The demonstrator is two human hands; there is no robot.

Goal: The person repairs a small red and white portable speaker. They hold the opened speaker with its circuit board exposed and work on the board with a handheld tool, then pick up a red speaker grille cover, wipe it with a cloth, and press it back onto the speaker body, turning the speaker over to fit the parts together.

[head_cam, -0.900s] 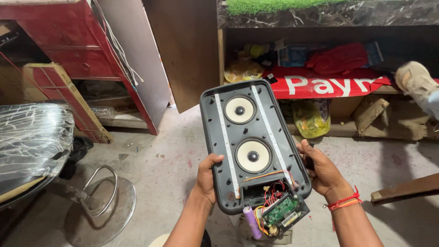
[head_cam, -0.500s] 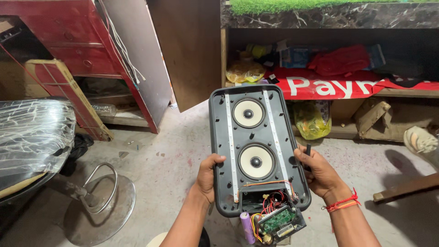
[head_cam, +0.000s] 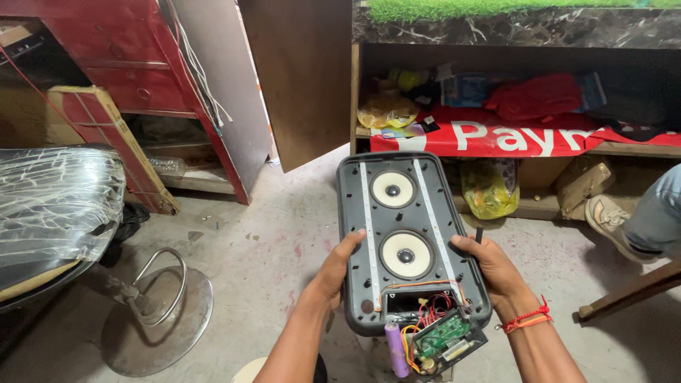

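Observation:
I hold an opened dark grey speaker box (head_cam: 408, 206) upright in front of me, its two round cream cones facing me. My left hand (head_cam: 339, 268) grips its lower left edge, thumb over the front. My right hand (head_cam: 489, 268) grips the lower right edge; a red thread band circles that wrist. From the open bottom hang a green circuit board (head_cam: 445, 339), coloured wires and a purple cylindrical battery cell (head_cam: 395, 349).
A plastic-wrapped chair (head_cam: 50, 206) with a round chrome base (head_cam: 157, 323) stands at left. Red cabinets lean behind it. A shelf with a red banner (head_cam: 511, 138), bags and clutter lies ahead. Another person's shoe (head_cam: 610, 216) and leg are at right, near a wooden plank (head_cam: 631, 291).
The speaker box has tilted more upright and shifted slightly right in my hands. The other person's shoe moved from upper right down to the floor at right.

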